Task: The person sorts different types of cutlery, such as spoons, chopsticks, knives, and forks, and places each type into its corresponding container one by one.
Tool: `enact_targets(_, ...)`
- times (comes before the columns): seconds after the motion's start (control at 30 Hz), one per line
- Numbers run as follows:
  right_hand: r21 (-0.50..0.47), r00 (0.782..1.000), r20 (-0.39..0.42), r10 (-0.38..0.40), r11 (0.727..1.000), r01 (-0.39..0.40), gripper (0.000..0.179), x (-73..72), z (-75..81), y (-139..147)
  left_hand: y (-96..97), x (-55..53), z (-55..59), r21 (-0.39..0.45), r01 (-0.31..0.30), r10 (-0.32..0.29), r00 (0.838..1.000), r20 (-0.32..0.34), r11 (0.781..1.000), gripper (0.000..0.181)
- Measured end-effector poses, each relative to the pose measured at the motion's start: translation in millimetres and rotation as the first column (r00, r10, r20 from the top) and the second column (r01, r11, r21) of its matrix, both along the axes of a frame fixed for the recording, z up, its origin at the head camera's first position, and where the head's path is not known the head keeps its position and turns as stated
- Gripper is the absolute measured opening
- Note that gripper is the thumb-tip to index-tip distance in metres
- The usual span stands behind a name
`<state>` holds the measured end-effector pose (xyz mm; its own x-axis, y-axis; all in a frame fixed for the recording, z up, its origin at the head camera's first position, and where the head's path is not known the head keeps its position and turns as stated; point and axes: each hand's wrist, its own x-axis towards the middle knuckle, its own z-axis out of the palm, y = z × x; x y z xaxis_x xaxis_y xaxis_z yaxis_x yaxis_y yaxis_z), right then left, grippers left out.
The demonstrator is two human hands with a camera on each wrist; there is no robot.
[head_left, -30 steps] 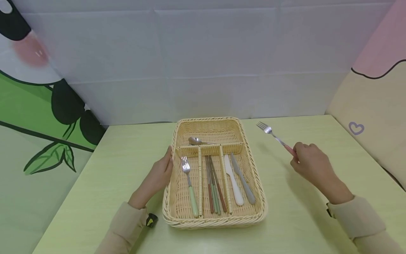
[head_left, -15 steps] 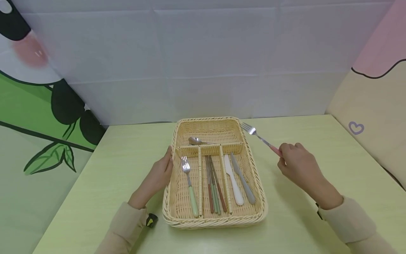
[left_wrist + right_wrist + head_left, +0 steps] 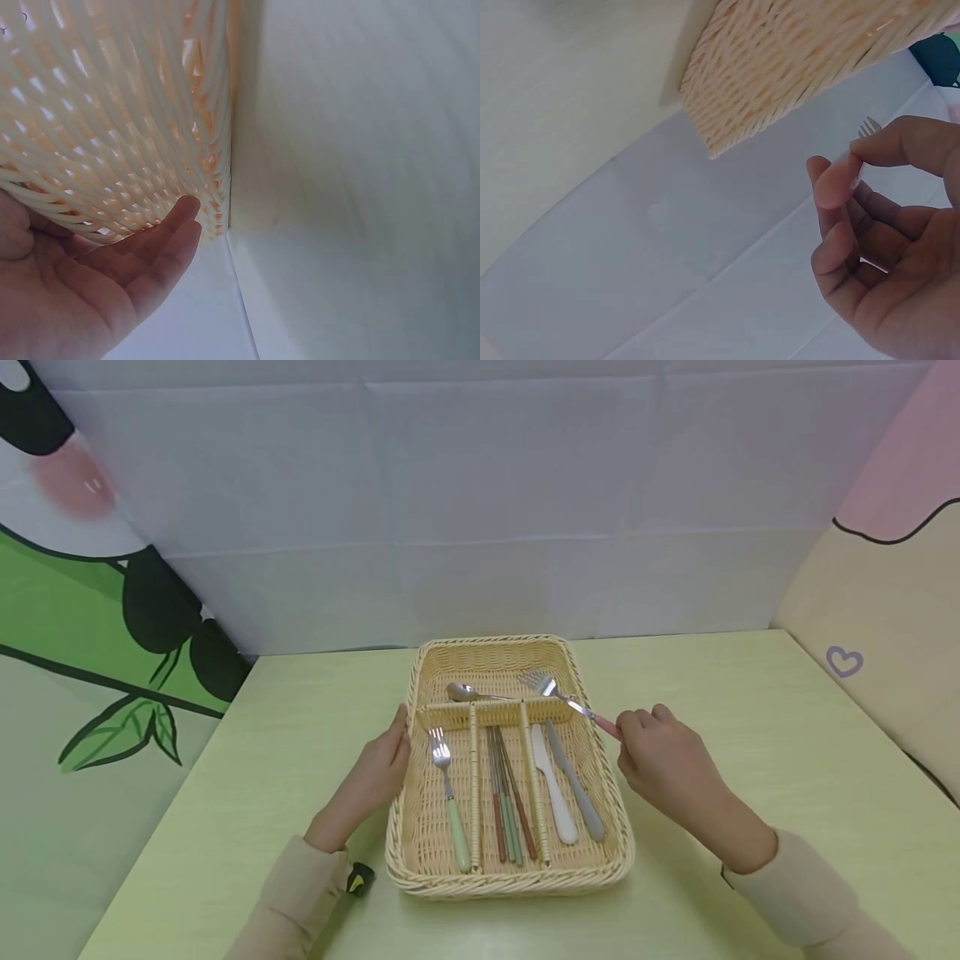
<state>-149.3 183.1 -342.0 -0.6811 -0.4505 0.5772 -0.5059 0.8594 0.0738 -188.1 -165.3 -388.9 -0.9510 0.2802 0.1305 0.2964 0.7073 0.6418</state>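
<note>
My right hand (image 3: pixel 671 768) pinches a fork (image 3: pixel 548 686) by its pink handle. The fork's tines hang over the back compartment of a wicker cutlery basket (image 3: pixel 510 887). In the right wrist view, the thumb and forefinger hold the handle, with the tines showing behind. My left hand (image 3: pixel 375 768) rests against the basket's left side; the left wrist view shows its fingers (image 3: pixel 176 240) stretched along the outer wall. Inside the basket lie a spoon (image 3: pixel 461 692) at the back, a green-handled fork (image 3: pixel 456 827) at left, several chopsticks (image 3: pixel 512 839) in the middle and two table knives (image 3: pixel 560 814) at right.
The basket stands on a pale yellow-green table (image 3: pixel 720 693). A whitish cloth backdrop (image 3: pixel 487 527) rises behind the table's far edge. Printed panels stand at both sides, one bearing a small heart (image 3: pixel 844 662).
My right hand has moved left with the pink-handled fork, from beside the basket until the tines are over the back compartment. My left hand and the basket have stayed in place.
</note>
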Motion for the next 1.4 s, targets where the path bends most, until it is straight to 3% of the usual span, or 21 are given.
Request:
enact_targets(0.63, 0.181, 0.994, 0.108, 0.034, 0.982, -0.053, 0.011, 13.5, 13.8, -46, 0.8, -0.2, 1.2, 0.013, -0.004, 0.003, 1.000, 0.020, 1.000, 0.051)
enact_targets(0.9, 0.282, 0.994, 0.103, 0.041, 0.957, -0.068, 0.016, 12.6, 19.7, -61, 0.2, 0.4, 1.7, 0.012, 0.005, -0.005, 1.000, 0.012, 1.000, 0.051)
enact_targets(1.17, 0.331, 0.985, 0.156, 0.070, 0.936, -0.119, 0.011, 12.1, 24.2, -77, 1.0, 0.6, 1.5, 0.000, 0.006, -0.006, 1.000, -0.001, 1.000, 0.051)
enact_targets(1.4, 0.424, 0.987, 0.144, 0.071, 0.897, -0.126, 0.009, 9.4, 28.1, -92, 0.9, 0.4, 1.3, -0.004, 0.006, -0.006, 1.000, -0.013, 1.000, 0.051)
